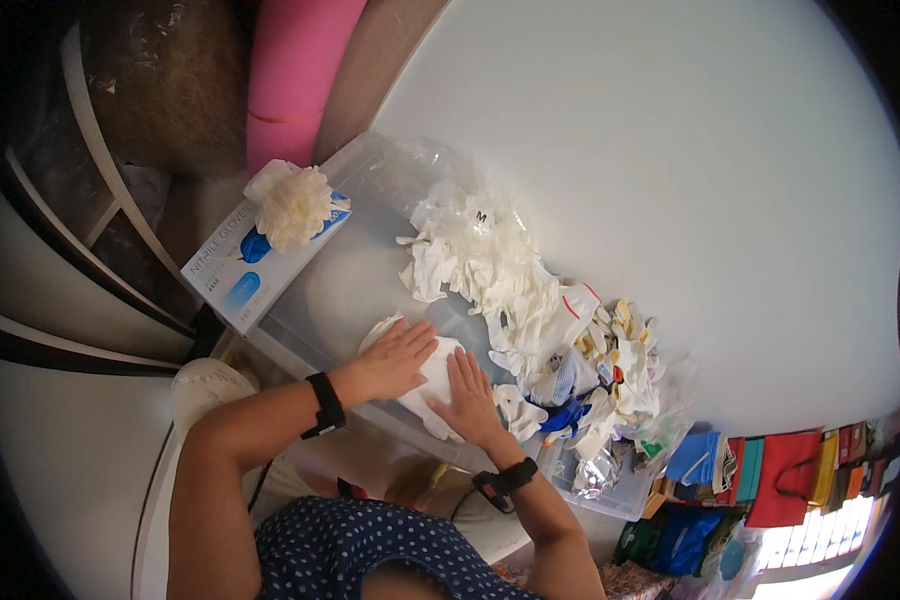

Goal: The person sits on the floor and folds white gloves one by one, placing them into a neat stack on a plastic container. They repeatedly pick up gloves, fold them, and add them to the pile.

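Observation:
A white cloth item, seemingly a glove or small stack of gloves, lies flat on the lid of a clear plastic bin. My left hand rests palm down across its upper left part. On its right side my right hand lies flat, fingers pointing up and away. Neither hand grips it; parts of it are hidden under the palms. Just beyond spreads a heap of loose white gloves, partly in a clear plastic bag marked with a size letter.
A nitrile glove box with a bunch of cream gloves on top stands left. Mixed gloves with blue and yellow parts lie right, above another clear bin. A pink roll rises behind, beside a white wall.

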{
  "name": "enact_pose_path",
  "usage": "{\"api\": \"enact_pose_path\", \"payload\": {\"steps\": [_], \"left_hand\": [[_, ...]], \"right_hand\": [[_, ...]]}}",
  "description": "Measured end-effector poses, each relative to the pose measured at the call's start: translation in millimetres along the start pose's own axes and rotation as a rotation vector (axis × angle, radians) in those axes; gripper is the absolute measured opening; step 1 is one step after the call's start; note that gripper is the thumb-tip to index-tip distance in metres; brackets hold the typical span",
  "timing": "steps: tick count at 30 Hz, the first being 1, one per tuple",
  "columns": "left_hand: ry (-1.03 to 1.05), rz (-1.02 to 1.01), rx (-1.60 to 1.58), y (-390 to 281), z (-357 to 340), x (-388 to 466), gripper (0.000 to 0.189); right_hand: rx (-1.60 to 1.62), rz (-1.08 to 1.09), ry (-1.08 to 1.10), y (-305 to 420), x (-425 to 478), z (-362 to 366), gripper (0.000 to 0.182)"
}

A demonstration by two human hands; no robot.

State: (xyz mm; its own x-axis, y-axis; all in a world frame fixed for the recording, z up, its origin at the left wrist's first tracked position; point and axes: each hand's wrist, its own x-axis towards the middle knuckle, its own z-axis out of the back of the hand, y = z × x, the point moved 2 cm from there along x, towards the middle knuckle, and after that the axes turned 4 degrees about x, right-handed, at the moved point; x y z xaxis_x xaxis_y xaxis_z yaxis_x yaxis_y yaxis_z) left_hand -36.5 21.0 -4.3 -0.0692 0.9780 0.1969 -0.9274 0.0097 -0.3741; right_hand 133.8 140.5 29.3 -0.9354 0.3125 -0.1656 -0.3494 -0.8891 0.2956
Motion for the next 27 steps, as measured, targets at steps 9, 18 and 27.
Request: {"api": "enact_pose_path", "payload": {"steps": [9, 18, 27], "left_hand": [[0.023, 0.003, -0.056, -8.6, 45.1, 9.0, 0.033], [-0.124, 0.020, 0.048, 4.3, 56.3, 6.5, 0.012], [-0.133, 0.033, 0.024, 9.6, 65.4, 5.5, 0.008]], "right_hand": [[0.015, 0.201, 0.035, 20.0, 38.4, 104.2, 0.049], [0.078, 0.200, 0.148, 26.8, 119.9, 93.4, 0.046], [0.039, 0.144, 0.102, -9.1, 141.5, 47.6, 0.050]]}}
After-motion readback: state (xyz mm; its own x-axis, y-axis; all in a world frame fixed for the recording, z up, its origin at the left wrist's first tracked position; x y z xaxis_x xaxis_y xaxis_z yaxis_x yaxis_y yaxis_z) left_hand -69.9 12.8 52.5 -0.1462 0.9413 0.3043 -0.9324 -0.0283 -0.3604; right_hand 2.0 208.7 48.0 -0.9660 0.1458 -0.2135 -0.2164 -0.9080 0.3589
